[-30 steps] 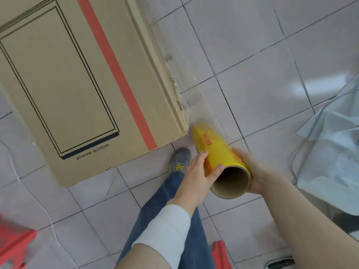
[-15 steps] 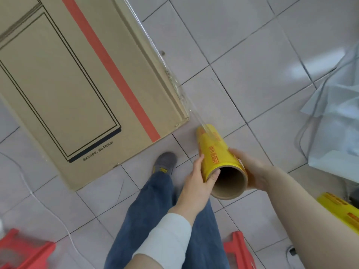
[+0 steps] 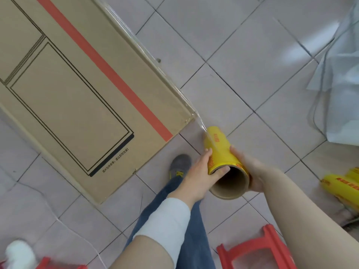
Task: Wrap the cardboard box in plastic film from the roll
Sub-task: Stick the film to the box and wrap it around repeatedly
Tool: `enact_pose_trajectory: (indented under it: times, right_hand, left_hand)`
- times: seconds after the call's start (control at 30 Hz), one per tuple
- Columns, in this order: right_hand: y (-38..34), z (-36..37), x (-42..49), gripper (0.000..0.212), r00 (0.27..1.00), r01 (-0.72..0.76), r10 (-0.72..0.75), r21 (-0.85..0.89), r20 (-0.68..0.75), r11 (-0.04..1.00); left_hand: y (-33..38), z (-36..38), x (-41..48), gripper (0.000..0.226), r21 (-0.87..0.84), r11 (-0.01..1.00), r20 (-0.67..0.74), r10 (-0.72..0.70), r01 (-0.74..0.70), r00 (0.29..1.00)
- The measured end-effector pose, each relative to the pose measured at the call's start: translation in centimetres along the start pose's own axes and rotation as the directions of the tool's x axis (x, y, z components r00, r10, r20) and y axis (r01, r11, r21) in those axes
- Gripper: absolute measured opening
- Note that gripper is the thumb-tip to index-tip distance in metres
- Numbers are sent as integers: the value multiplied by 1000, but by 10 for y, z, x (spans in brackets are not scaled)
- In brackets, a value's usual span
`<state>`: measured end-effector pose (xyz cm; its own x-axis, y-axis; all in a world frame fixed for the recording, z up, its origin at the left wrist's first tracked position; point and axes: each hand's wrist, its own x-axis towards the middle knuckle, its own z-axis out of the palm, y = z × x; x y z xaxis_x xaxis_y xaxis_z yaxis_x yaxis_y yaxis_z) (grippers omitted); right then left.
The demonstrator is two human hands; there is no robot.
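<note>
A large cardboard box [image 3: 77,90] with a red stripe and black line print stands on the tiled floor, filling the upper left. A yellow roll of plastic film [image 3: 221,152] with a brown cardboard core is held just off the box's near right corner. My left hand [image 3: 198,175] grips the roll's left side and my right hand [image 3: 250,171] cups its right side. Clear film [image 3: 202,125] stretches from the roll to the box corner and runs up along the box's right edge.
Spare yellow rolls [image 3: 342,183] lie on the floor at the right. A red plastic stool [image 3: 256,251] stands at the bottom right, another red piece [image 3: 44,265] at the bottom left. White plastic sheeting [image 3: 338,84] lies at the right. My grey shoe [image 3: 179,165] is below the box.
The roll has stayed in both hands while the view swung, so the box's corner now sits closer to the roll. Film shows taut along the box's right edge.
</note>
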<state>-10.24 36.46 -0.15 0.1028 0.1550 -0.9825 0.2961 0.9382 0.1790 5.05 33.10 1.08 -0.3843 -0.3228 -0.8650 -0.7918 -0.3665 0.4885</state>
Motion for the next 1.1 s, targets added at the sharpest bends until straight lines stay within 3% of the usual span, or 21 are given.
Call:
enact_pose_trajectory:
  times: [0.1, 0.27, 0.37, 0.47, 0.6, 0.67, 0.77, 0.87, 1.0, 1.1]
  right_hand:
    - [11, -6, 8, 64, 1000, 26, -26, 31, 3, 999]
    - [32, 2, 20, 56, 998, 31, -36, 109, 44, 994]
    - [40, 19, 26, 55, 997, 20, -27, 104, 67, 994]
    - [50, 37, 32, 60, 999, 6, -6, -24, 33, 1000]
    - [71, 71, 41, 65, 997, -10, 8, 30, 77, 999]
    - [76, 84, 45, 61, 996, 15, -25, 109, 85, 994]
    - [90, 89, 53, 65, 997, -24, 7, 228, 76, 973]
    - [109, 96, 54, 59, 999, -21, 28, 317, -18, 948]
    - [120, 122, 52, 65, 995, -37, -15, 500, 100, 865]
    - [122, 132, 57, 62, 993, -42, -18, 503, 114, 863]
  left_hand:
    - [-8, 2, -1, 78, 96, 995, -57, 36, -31, 998]
    - [-33, 21, -27, 63, -139, 990, -111, 15, -31, 994]
    - [-51, 26, -40, 52, -169, 984, -97, -71, 54, 993]
    - [-71, 14, -52, 64, 7, 991, 18, -137, 137, 990]
    - [-77, -12, -50, 98, 103, 994, 86, -40, 31, 996]
    - [-77, -22, -44, 89, 233, 972, 176, -3, -38, 984]
    - [-89, -37, -41, 78, 317, 945, 172, 26, -80, 985]
    - [-111, -45, -56, 71, 191, 979, 105, 54, -73, 993]
    - [-130, -34, -86, 58, -48, 999, 9, 0, 0, 1000]
    - [-142, -33, -93, 50, 19, 997, 20, -77, 77, 997]
